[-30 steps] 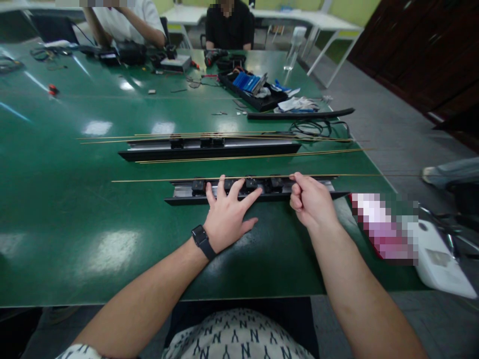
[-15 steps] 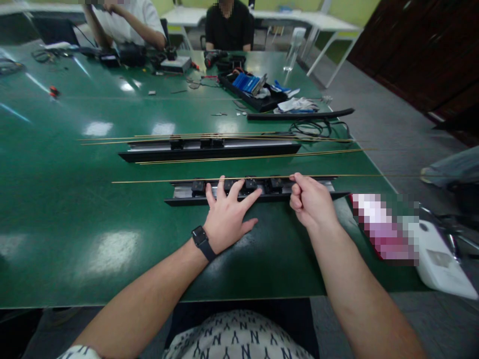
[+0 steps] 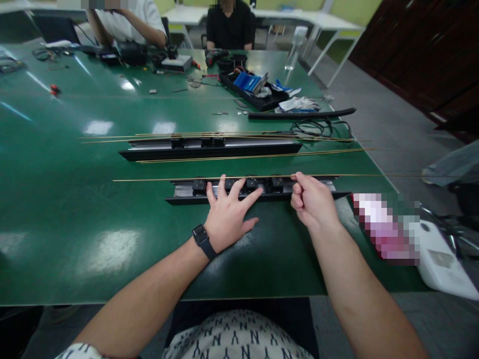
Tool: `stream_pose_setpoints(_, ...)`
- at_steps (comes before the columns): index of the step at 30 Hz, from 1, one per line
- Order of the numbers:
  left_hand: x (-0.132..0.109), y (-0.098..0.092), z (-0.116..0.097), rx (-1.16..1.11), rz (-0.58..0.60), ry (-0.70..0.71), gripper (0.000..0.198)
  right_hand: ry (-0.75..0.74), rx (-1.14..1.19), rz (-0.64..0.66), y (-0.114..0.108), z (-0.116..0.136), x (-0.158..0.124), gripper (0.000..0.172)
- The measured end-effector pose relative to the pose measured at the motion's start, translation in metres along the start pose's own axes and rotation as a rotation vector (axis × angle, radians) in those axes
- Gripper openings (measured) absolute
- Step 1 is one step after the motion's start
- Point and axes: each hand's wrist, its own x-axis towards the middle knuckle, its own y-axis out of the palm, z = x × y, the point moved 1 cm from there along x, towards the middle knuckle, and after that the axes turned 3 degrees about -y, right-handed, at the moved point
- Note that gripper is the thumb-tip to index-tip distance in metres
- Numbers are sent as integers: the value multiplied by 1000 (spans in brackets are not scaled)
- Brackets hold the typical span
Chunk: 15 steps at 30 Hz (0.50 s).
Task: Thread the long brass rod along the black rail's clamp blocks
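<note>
A long black rail (image 3: 179, 200) with several black clips on a silver strip lies across the green table (image 3: 75, 209) in front of me. My left hand (image 3: 228, 214), with a black watch on the wrist, lies flat on the rail with its fingers spread over the clips. My right hand (image 3: 312, 202) is closed in a pinch on a thin brass rod (image 3: 157, 178) that runs along the rail's far edge and sticks out past the table's right side.
A second black rail (image 3: 209, 149) with several brass rods lies farther back. Behind it are a black tray of tools (image 3: 254, 89), a cable coil (image 3: 318, 128), a black strip (image 3: 299, 114) and a clear bottle (image 3: 294, 47). Two people sit at the far end. A white device (image 3: 441, 259) rests at right.
</note>
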Motion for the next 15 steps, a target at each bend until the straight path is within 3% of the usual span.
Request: stream_pose_setpoints(15,0,0,1,-2,7,2,74,1,10,8,0,0,1,10)
